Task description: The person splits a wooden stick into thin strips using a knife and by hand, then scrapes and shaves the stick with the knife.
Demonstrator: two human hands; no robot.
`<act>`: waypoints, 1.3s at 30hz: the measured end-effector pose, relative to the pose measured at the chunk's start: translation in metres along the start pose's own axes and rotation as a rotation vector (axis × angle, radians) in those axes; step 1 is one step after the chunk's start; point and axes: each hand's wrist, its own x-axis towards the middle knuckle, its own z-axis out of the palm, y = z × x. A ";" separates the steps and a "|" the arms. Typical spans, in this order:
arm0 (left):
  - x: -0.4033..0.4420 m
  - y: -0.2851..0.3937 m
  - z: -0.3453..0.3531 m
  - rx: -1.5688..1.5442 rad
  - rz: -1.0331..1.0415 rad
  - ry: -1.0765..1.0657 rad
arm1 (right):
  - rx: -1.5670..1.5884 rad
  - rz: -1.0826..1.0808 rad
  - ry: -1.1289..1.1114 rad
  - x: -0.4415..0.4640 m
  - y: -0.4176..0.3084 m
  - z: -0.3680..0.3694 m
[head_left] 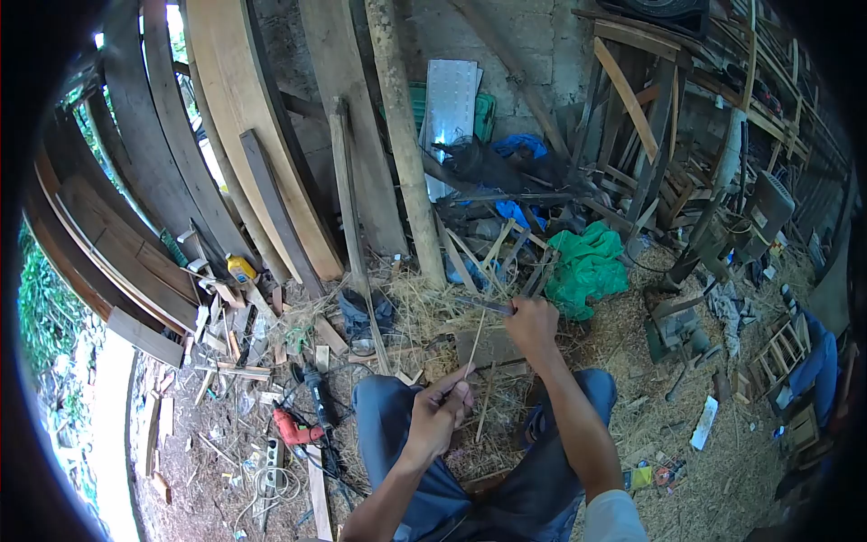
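My left hand (pixel 440 417) pinches a thin, pale wooden strip (pixel 474 348) between thumb and fingers, above my lap. The strip points up and away, and its far end meets the blade of a knife (pixel 483 305). Wrapped round the knife's handle, my right hand (pixel 535 327) is closed in front of my right knee. The dark blade points to the left. Whether it cuts into the strip or only touches it, I cannot tell. Another thin strip (pixel 485 402) shows between my legs, over ground strewn with shavings.
A red power drill (pixel 293 426), a dark power tool (pixel 318 397) and a power strip (pixel 273 461) with cords lie to the left. Planks (pixel 244 135) and a pole (pixel 406 144) stand ahead. A green plastic sheet (pixel 587 269) lies beyond my right hand.
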 end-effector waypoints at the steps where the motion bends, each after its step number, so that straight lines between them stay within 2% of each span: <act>1: 0.000 0.001 -0.001 0.000 0.005 -0.001 | 0.000 -0.003 0.004 0.000 -0.002 0.001; 4: 0.001 0.003 0.001 0.021 -0.002 0.009 | 0.027 0.003 0.030 -0.014 -0.015 0.002; 7: 0.000 0.001 -0.001 -0.004 0.021 0.021 | 0.091 -0.094 -0.065 -0.022 -0.027 -0.003; 10: -0.008 -0.002 -0.003 0.036 -0.004 0.022 | 0.045 0.015 -0.032 -0.015 -0.013 0.002; 13: -0.003 0.004 0.002 0.012 -0.008 0.016 | 0.000 -0.030 -0.020 -0.018 -0.031 -0.008; 15: -0.005 0.002 -0.002 0.063 -0.017 0.070 | -0.080 -0.176 -0.055 -0.037 -0.041 -0.005; 16: -0.006 0.001 -0.001 0.059 -0.017 0.070 | -0.082 -0.179 -0.057 -0.023 -0.026 0.002; 18: -0.017 -0.001 -0.002 0.165 -0.030 0.023 | -0.032 0.276 -0.112 0.007 0.015 0.019; 22: -0.019 -0.008 -0.015 0.127 -0.006 0.037 | -0.028 0.136 -0.070 0.004 0.006 0.004; 24: -0.017 -0.003 -0.014 0.125 -0.008 0.023 | 0.319 0.318 -0.247 0.002 0.005 0.007; 25: -0.018 0.000 -0.014 0.129 -0.014 0.012 | 0.322 0.321 -0.250 0.002 0.011 0.017; 27: -0.023 0.003 -0.017 0.126 -0.029 0.011 | 1.044 0.421 -0.171 0.004 0.018 0.027; 28: -0.023 0.004 -0.018 0.120 -0.033 0.006 | 1.042 0.426 -0.166 0.000 0.028 0.025; 30: -0.027 0.001 -0.023 0.079 -0.061 -0.013 | 1.509 0.547 -0.469 0.005 -0.001 -0.046; 35: -0.035 0.001 -0.023 0.062 -0.155 -0.042 | 1.480 0.480 -0.412 -0.001 -0.010 -0.053; 39: -0.027 -0.002 -0.024 0.205 -0.085 -0.147 | 1.401 0.431 -0.441 -0.005 -0.013 -0.058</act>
